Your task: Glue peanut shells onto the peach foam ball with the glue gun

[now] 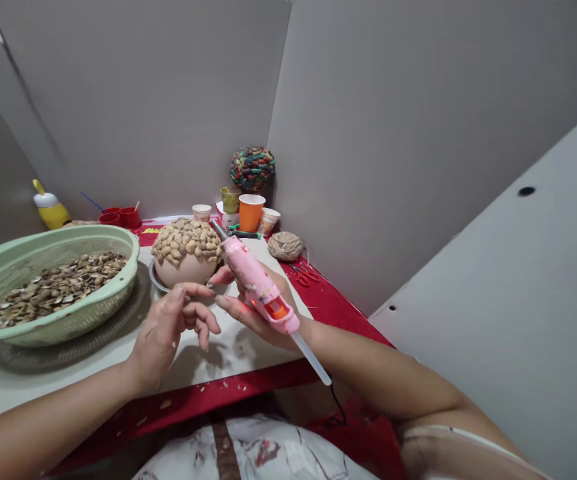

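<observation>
My right hand point(263, 310) holds a pink hot glue gun point(253, 277), its nozzle pointing up and away to the left. A translucent glue stick point(313, 360) sticks out of its back end. My left hand point(171, 327) is just left of it, fingers loosely bent and apart, the index fingertip close to the right thumb. I see nothing clear in the left fingers. Behind both hands a pale ball point(178, 270) rests in a shallow metal dish point(154, 277). Tan nutshells point(188, 240) cover its upper part. The glue gun's front overlaps the ball's right edge.
To the left, a green plastic basket point(68, 327) holds many loose shells point(63, 287). Farther back are red cups point(129, 217), an orange cup point(251, 213), paper cups, a multicoloured ball point(253, 167) and a yellow bottle point(53, 212). Twine point(286, 245) and red-handled scissors point(305, 275) lie right.
</observation>
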Tool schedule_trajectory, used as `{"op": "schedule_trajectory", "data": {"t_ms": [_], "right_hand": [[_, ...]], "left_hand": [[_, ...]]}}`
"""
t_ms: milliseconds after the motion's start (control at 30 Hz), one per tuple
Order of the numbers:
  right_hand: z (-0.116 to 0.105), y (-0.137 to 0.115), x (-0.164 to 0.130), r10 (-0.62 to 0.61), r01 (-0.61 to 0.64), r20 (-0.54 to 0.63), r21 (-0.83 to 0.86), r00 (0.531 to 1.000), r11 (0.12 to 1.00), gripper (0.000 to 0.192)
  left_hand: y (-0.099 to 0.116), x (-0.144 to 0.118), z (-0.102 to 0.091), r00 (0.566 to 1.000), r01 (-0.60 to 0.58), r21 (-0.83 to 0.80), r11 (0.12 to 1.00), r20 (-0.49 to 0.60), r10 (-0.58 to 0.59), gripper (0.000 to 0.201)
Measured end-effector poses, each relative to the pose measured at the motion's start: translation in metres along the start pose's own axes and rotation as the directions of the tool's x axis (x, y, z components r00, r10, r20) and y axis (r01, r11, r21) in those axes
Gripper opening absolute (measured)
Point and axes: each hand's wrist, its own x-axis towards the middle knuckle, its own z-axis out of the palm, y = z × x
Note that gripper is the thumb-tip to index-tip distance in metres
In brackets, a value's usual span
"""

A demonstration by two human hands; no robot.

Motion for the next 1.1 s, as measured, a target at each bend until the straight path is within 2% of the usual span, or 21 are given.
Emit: {"op": "schedule_trajectory", "data": {"t_ms": [167, 267, 333, 467, 600, 700, 800, 900, 1000, 1100], "right_hand": [[0.001, 0.001, -0.004, 0.05, -0.051, 0.014, 0.068, 0.999, 0.996, 0.023], [-0.001, 0.004, -0.007, 0.133, -0.138, 0.064, 0.083, 0.989, 0.987, 0.028], [-0.002, 0.006, -0.009, 0.137, -0.142, 0.071, 0.063, 0.988, 0.988, 0.031], [-0.004, 0.008, -0.01, 0.092, -0.092, 0.003, 0.03, 0.996, 0.995, 0.027], [-0.003, 0.008, -0.01, 0.167, -0.163, -0.028, 0.119, 0.986, 0.98, 0.021], [-0.004, 0.012, -0.008, 0.156, -0.155, -0.073, 0.019, 0.985, 0.988, 0.021], [-0.01, 0.021, -0.002, 0.088, -0.107, -0.151, -0.126, 0.985, 0.986, 0.019], [-0.019, 0.028, 0.004, 0.104, -0.132, -0.183, -0.146, 0.978, 0.98, 0.025], [-0.023, 0.031, 0.005, 0.175, -0.202, -0.211, -0.111, 0.962, 0.973, 0.032], [-0.023, 0.031, 0.002, 0.228, -0.252, -0.233, -0.078, 0.945, 0.964, 0.033]], "left_hand": [[0.005, 0.006, 0.01, 0.987, 0.146, -0.147, 0.978, 0.08, -0.136, 0.061], [-0.001, 0.008, 0.015, 0.975, 0.201, -0.129, 0.971, 0.122, -0.185, 0.062], [-0.006, 0.009, 0.018, 0.969, 0.214, -0.083, 0.973, 0.148, -0.2, 0.062], [-0.011, 0.012, 0.025, 0.956, 0.249, -0.048, 0.967, 0.172, -0.238, 0.062], [-0.011, 0.012, 0.03, 0.922, 0.353, -0.074, 0.933, 0.196, -0.334, 0.062], [-0.009, 0.01, 0.03, 0.896, 0.406, -0.107, 0.908, 0.244, -0.372, 0.067], [-0.005, 0.005, 0.028, 0.903, 0.366, -0.105, 0.925, 0.282, -0.325, 0.072], [0.0, -0.004, 0.027, 0.916, 0.296, -0.017, 0.955, 0.29, -0.279, 0.066], [0.004, -0.018, 0.028, 0.915, 0.229, 0.172, 0.958, 0.298, -0.272, 0.05], [0.006, -0.032, 0.027, 0.902, 0.023, 0.412, 0.911, 0.385, -0.196, 0.031]]}}
